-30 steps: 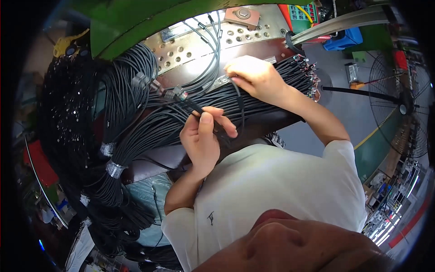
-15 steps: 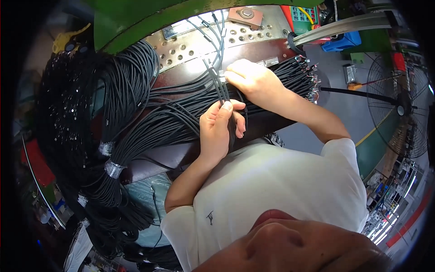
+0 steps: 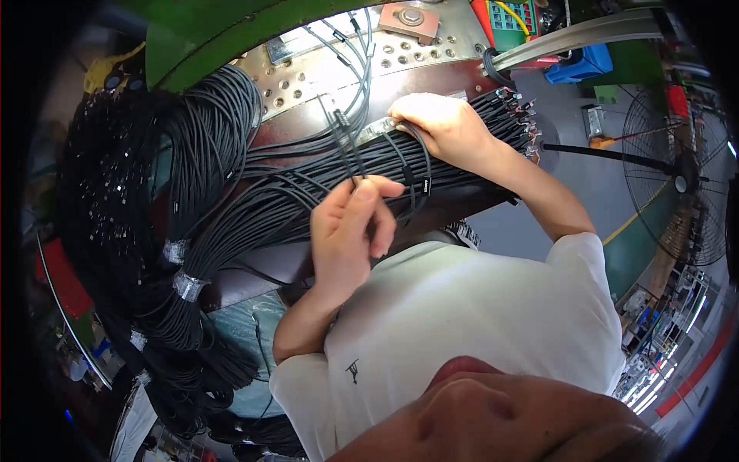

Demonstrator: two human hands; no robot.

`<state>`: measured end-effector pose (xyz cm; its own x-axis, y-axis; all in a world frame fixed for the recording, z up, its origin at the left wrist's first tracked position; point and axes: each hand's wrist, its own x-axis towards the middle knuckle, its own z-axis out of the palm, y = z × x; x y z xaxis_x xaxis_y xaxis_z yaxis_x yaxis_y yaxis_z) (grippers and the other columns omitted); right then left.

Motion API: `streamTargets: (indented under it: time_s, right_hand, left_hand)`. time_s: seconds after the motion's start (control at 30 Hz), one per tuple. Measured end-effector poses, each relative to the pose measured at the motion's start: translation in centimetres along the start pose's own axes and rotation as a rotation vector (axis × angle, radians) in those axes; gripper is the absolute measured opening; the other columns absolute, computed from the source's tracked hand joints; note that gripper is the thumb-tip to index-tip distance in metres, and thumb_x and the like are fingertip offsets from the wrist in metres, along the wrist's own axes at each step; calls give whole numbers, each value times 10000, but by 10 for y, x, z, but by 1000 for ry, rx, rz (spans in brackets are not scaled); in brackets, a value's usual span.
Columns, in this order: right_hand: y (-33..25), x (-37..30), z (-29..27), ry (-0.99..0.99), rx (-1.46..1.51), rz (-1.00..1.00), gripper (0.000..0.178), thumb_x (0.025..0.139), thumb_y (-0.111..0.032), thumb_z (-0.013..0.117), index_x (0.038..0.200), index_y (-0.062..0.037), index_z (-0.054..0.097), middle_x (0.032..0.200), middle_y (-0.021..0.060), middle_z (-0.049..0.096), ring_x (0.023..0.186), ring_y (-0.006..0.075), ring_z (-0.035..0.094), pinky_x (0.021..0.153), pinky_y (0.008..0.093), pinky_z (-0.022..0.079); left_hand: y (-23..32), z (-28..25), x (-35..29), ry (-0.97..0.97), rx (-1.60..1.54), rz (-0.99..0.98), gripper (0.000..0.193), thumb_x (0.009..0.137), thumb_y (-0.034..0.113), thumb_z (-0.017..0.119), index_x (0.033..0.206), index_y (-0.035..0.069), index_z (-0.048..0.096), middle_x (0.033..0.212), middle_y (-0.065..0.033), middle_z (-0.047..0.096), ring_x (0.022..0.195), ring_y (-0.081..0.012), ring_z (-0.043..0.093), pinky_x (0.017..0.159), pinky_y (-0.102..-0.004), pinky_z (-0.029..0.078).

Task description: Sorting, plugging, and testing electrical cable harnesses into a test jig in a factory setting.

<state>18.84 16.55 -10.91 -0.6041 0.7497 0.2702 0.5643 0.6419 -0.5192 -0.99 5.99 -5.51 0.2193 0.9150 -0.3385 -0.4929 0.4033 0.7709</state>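
Observation:
My left hand [image 3: 345,231] pinches several thin black cables [image 3: 351,158] between thumb and forefinger, its other fingers loosely curled. Their upper ends stick up past the fingers and are blurred. Higher and to the right, my right hand [image 3: 450,129] is closed round a black cable [image 3: 422,146] that loops down below it. A pale, shiny strip [image 3: 375,131] lies beside its fingertips; whether the fingers touch it cannot be told. Under both hands stretches a thick bundle of black cables [image 3: 285,192], its connector ends [image 3: 527,123] fanned out at the right.
More black cables hang in coils [image 3: 212,123] at the left, some tied with silvery bands [image 3: 187,286]. A perforated metal plate [image 3: 300,85] and a green machine part [image 3: 254,31] lie beyond. To the right are a curved metal bar [image 3: 577,38], a blue container [image 3: 581,65] and a fan [image 3: 677,185].
My left hand has moved left and slightly down with its cables, away from my right hand. The right hand has shifted slightly, and a looped cable shows below it.

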Motion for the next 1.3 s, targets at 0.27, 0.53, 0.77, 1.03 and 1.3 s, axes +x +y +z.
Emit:
streamTargets:
  time_s: [0.27,0.53,0.77,1.03,1.3]
  right_hand:
    - [-11,14,-30,265,-132,-229,292,741,-39,650,1028,-85,629,964,70,646,860,263,631,740,358,529]
    - [-22,12,-36,236,-334,-578,219,733,-182,635,929,-88,612,904,9,586,790,153,590,703,305,454]
    - [-16,-2,-46,282,-475,-486,143,732,-188,615,856,-137,566,907,-39,578,824,117,589,738,300,441]
    - [25,-11,-25,-16,169,117,125,793,-26,639,906,6,595,957,103,647,846,242,638,767,306,504]
    - [26,-15,-25,-30,176,104,128,807,-28,632,918,7,579,954,95,638,822,238,636,742,297,502]
  left_hand:
    - [-30,9,11,-21,182,-35,308,999,215,426,954,-27,611,535,-22,487,430,-53,381,413,-197,289]
    - [-13,12,31,-44,-150,-189,319,994,312,456,1057,14,550,787,-118,654,566,-164,617,533,-242,494]
    - [-4,11,30,-249,84,-348,306,982,215,423,815,10,579,643,-117,616,519,-160,589,497,-251,487]
    - [9,10,13,-106,273,-25,432,999,244,341,917,-70,627,578,-102,572,463,-121,500,444,-218,406]
    - [-4,17,25,-243,210,-258,439,990,274,354,930,-57,637,558,-107,583,425,-121,486,411,-201,372]
